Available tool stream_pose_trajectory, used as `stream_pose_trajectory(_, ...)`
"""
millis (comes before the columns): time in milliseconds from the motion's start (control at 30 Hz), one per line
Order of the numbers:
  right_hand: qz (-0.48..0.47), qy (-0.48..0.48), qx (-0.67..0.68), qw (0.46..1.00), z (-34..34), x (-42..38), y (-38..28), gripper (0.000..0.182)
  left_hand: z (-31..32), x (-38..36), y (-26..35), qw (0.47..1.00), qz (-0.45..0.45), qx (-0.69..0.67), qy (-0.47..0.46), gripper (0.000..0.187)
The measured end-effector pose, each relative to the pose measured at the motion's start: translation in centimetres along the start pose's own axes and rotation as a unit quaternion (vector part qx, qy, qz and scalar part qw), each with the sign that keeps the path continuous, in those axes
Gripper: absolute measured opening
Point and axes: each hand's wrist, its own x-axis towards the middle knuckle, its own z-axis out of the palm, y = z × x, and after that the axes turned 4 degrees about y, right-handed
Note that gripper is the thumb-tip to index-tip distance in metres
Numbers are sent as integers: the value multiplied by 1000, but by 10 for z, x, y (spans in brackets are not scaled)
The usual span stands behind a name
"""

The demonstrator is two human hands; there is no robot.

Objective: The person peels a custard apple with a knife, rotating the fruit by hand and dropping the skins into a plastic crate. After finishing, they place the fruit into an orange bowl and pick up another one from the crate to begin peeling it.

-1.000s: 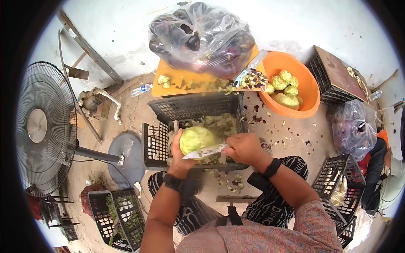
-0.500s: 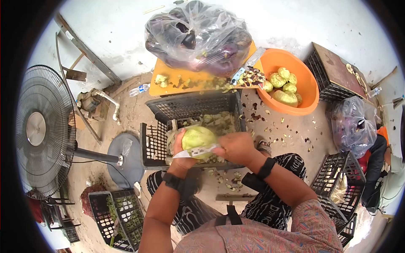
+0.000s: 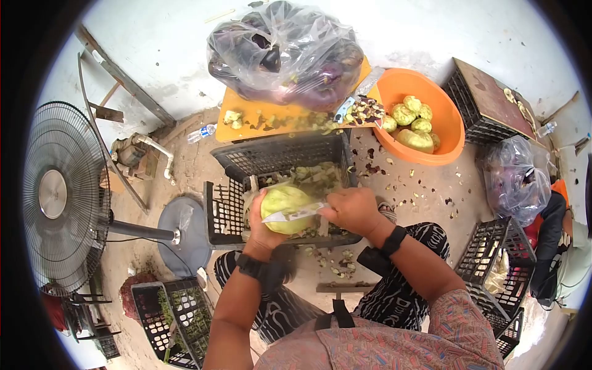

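My left hand (image 3: 261, 227) is wrapped round the left side of a large pale green peeled eggplant (image 3: 285, 196), held above a black plastic crate (image 3: 280, 150). In my right hand (image 3: 353, 208) is a knife (image 3: 290, 215), gripped by its handle. The blade lies across the front of the eggplant, its tip pointing left towards my left hand. Pale peelings (image 3: 317, 176) fill much of the crate below. Part of the left hand's fingers is hidden behind the eggplant.
Behind the crate, a clear bag of purple eggplants (image 3: 290, 58) rests on an orange board (image 3: 237, 102) beside dark peel scraps (image 3: 364, 111). An orange basin (image 3: 455, 126) holds several peeled eggplants (image 3: 414, 140). A standing fan (image 3: 65, 194) is at left; more crates (image 3: 493, 265) stand right.
The knife has moved up from the lower edge of the eggplant to its front face, and its blade has changed angle. The eggplant has shifted slightly left in my left hand.
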Motion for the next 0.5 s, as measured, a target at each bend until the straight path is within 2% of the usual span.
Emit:
stream_pose_trajectory(67,-7,19,22,1000,4,4,-6,40,1,4,-10,999,3,-28,32,60)
stream_pose_trajectory(200,-1,21,26,999,10,8,-10,40,-3,6,-11,999,-14,-43,24,60)
stream_pose_trajectory(267,-1,34,41,999,12,9,-10,41,-1,5,-9,998,21,-25,51,61)
stream_pose_trajectory(367,3,-3,16,1000,7,8,-1,41,-5,-3,0,999,30,-17,12,62)
stream_pose_trajectory(500,4,7,15,1000,3,5,-1,42,-4,-6,1,999,19,-19,32,63)
